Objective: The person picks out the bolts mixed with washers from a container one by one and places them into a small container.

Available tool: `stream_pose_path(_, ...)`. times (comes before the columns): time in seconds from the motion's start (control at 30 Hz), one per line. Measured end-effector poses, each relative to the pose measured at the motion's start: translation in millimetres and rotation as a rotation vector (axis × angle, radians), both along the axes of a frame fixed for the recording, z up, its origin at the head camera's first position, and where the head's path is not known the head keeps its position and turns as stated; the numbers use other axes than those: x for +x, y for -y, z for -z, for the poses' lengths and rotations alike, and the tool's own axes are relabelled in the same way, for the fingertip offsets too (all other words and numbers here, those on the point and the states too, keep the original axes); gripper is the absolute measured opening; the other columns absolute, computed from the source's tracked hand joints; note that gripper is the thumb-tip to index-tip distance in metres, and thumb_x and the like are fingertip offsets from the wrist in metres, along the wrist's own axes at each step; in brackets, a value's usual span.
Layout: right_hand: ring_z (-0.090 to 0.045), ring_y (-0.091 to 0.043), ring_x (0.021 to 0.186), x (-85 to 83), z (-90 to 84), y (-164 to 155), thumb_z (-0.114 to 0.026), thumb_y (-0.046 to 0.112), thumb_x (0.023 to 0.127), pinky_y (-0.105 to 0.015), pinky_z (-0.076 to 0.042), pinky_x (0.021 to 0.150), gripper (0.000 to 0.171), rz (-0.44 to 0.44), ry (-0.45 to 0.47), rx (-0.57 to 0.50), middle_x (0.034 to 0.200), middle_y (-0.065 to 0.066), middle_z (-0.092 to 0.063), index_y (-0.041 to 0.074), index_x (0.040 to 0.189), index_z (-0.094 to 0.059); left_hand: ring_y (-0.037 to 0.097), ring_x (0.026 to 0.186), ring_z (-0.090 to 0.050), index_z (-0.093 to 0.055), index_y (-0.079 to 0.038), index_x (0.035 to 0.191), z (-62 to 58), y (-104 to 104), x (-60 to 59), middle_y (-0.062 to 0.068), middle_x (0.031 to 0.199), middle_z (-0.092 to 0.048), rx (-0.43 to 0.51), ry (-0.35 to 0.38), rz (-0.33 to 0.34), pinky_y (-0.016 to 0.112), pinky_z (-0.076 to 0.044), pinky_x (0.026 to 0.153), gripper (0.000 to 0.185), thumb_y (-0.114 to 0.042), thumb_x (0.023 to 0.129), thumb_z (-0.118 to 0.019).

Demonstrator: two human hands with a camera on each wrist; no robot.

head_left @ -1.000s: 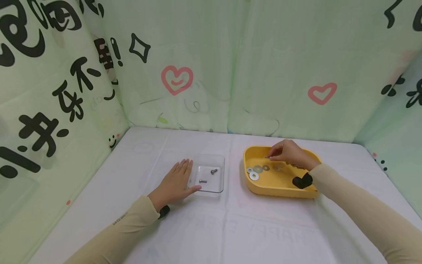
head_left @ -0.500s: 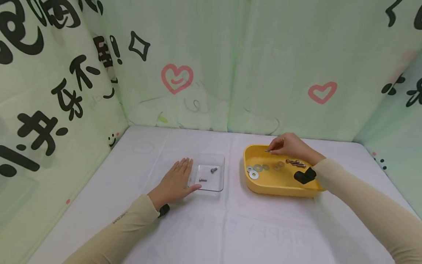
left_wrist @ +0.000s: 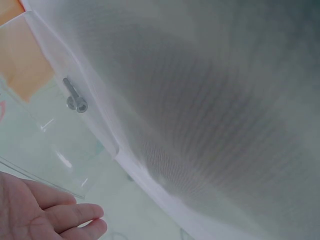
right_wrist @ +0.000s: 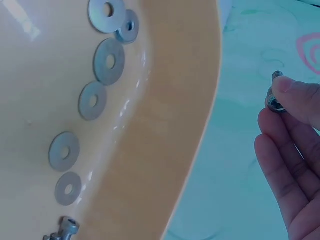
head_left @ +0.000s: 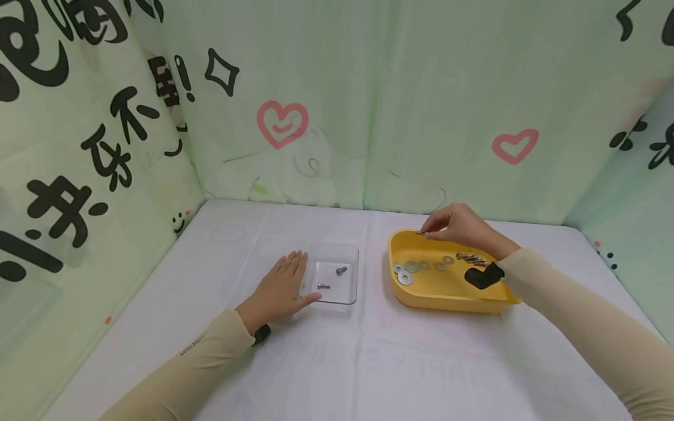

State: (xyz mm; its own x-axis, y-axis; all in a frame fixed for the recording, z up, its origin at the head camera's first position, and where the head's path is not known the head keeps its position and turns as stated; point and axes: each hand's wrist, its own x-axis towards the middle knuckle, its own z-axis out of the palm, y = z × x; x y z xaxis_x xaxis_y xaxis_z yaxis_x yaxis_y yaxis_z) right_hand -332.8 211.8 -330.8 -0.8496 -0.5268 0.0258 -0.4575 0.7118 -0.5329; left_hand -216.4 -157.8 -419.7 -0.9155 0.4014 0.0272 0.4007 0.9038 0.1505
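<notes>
My right hand (head_left: 457,225) pinches a small metal screw (right_wrist: 275,95) between thumb and fingers, above the far left part of the yellow tray (head_left: 447,302). In that tray lie several flat washers (head_left: 405,278) toward the left and a cluster of socket-head screws (head_left: 472,259) at the right. With its fingers straight, my left hand (head_left: 279,290) rests against the left side of a clear plastic box (head_left: 347,302). Two screws lie inside the box, one screw (head_left: 341,271) toward the back and another screw (head_left: 323,286) nearer the front.
A white cloth covers the table (head_left: 337,368). Behind it hangs a pale green curtain (head_left: 379,117) with printed hearts, and more printed cloth closes in the left and right sides. The yellow tray's raised rim stands between its contents and the clear box.
Holding the screw, my right hand has risen and shifted slightly left toward the tray's far edge, uncovering the screw cluster. My left hand and the clear box keep their places.
</notes>
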Motion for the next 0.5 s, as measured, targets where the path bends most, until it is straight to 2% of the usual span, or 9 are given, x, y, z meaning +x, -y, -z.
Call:
stream_pose_path(0.3, -0.068, -0.022, 0.089, 1.9, -4.3, 9, -0.069, 0.007, 0.084, -0.042, -0.055, 0.086, 0.014, 0.005, 0.003, -0.058, 0.097, -0.012, -0.073, 0.001, 0.096, -0.073, 0.034, 0.145, -0.018, -0.017, 0.007, 0.147, 1.4, 1, 0.0, 0.024, 0.154, -0.022, 0.002, -0.008, 0.002, 0.046, -0.014, 0.119, 0.090, -0.060, 0.092, -0.043)
stream_pose_path(0.4, -0.068, -0.022, 0.088, 3.1, -5.3, 13, -0.069, 0.007, 0.084, -0.039, -0.056, 0.084, 0.015, 0.003, -0.007, -0.075, 0.098, -0.012, -0.073, 0.002, 0.097, -0.073, 0.034, 0.145, -0.018, -0.018, 0.007, 0.147, 1.1, 0, 0.3, 0.024, 0.153, -0.022, 0.002, -0.007, 0.002, 0.046, -0.015, 0.119, 0.090, -0.060, 0.092, -0.043)
stream_pose_path(0.5, -0.068, -0.020, 0.088, 4.5, -5.8, 18, -0.070, 0.009, 0.084, -0.030, -0.057, 0.080, 0.015, 0.000, -0.022, -0.094, 0.097, -0.011, -0.073, 0.003, 0.097, -0.074, 0.033, 0.145, -0.018, -0.017, 0.007, 0.147, 0.7, 0, 0.9, 0.023, 0.154, -0.021, -0.001, -0.002, -0.001, 0.046, -0.014, 0.119, 0.091, -0.061, 0.092, -0.042)
